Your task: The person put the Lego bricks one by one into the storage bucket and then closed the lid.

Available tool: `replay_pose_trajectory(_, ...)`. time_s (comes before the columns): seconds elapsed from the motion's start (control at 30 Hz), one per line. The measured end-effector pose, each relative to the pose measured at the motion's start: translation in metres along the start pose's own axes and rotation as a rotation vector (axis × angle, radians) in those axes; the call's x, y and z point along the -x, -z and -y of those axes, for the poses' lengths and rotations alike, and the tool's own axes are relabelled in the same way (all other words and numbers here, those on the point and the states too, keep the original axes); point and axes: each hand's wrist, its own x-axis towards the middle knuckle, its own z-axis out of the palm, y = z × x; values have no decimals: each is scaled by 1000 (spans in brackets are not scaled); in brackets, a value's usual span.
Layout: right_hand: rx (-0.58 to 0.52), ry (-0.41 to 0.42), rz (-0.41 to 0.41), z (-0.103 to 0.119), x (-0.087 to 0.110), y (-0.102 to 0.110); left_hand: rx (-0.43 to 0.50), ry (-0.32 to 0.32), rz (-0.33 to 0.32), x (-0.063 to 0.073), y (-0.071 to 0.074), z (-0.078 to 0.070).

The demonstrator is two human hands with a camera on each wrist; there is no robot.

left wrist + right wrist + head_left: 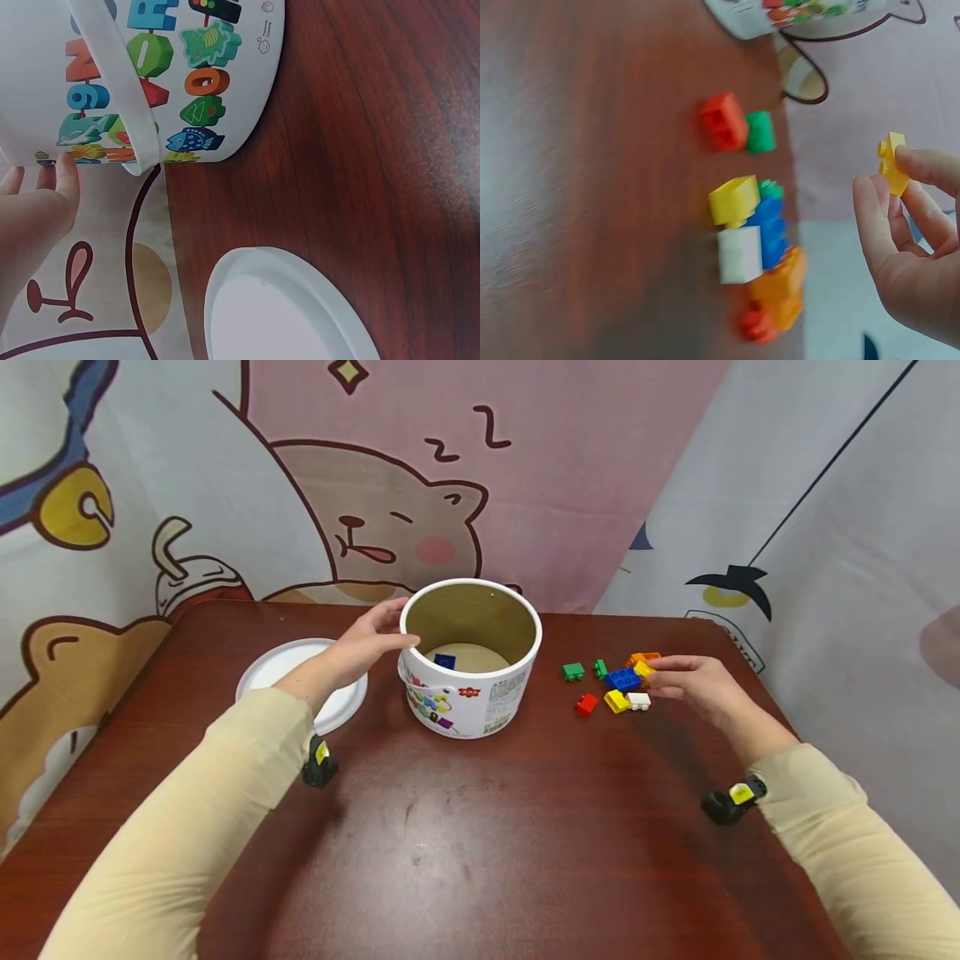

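In the head view, my left hand holds the rim of a white toy bucket. Its fingertips show against the printed wall in the left wrist view. Inside the bucket lies a dark blue brick. My right hand pinches a yellow building brick between thumb and fingers, raised off the table in the right wrist view. Just beside that hand lie a blue brick, an orange brick, a white brick and another yellow brick.
A round white lid lies left of the bucket, partly behind my left forearm. Two green bricks and a red brick lie between bucket and right hand. A patterned cloth hangs behind the brown table.
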Motion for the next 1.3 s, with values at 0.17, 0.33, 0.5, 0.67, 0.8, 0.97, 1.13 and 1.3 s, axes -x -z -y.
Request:
replay_pose_trajectory(0.17, 30, 55, -2, 32, 0, -7, 6, 5, -8, 1, 1, 0)
replay_pose_trajectory(0.33, 29, 83, 28, 63, -1, -21, 11, -2, -7, 2, 1, -1)
replay_pose_trajectory(0.5, 2, 130, 92, 88, -3, -39, 4, 1, -6, 3, 2, -2)
replay_pose_trajectory(0.67, -53, 180, 130, 106, -7, -59, 2, 3, -6, 3, 2, -1)
replay_pose_trajectory(0.8, -12, 203, 144, 116, -11, -76, 0, 1, -4, 2, 2, -1)
replay_pose_trajectory(0.97, 5, 218, 168, 125, -16, -97, -4, -1, -1, 2, 2, -1)
replay_pose_trajectory(1.13, 15, 218, 178, 130, -20, -115, 2, 2, -1, 2, 0, -2)
replay_pose_trajectory(1.3, 18, 219, 184, 134, -22, -127, -2, -2, 0, 1, 0, -2)
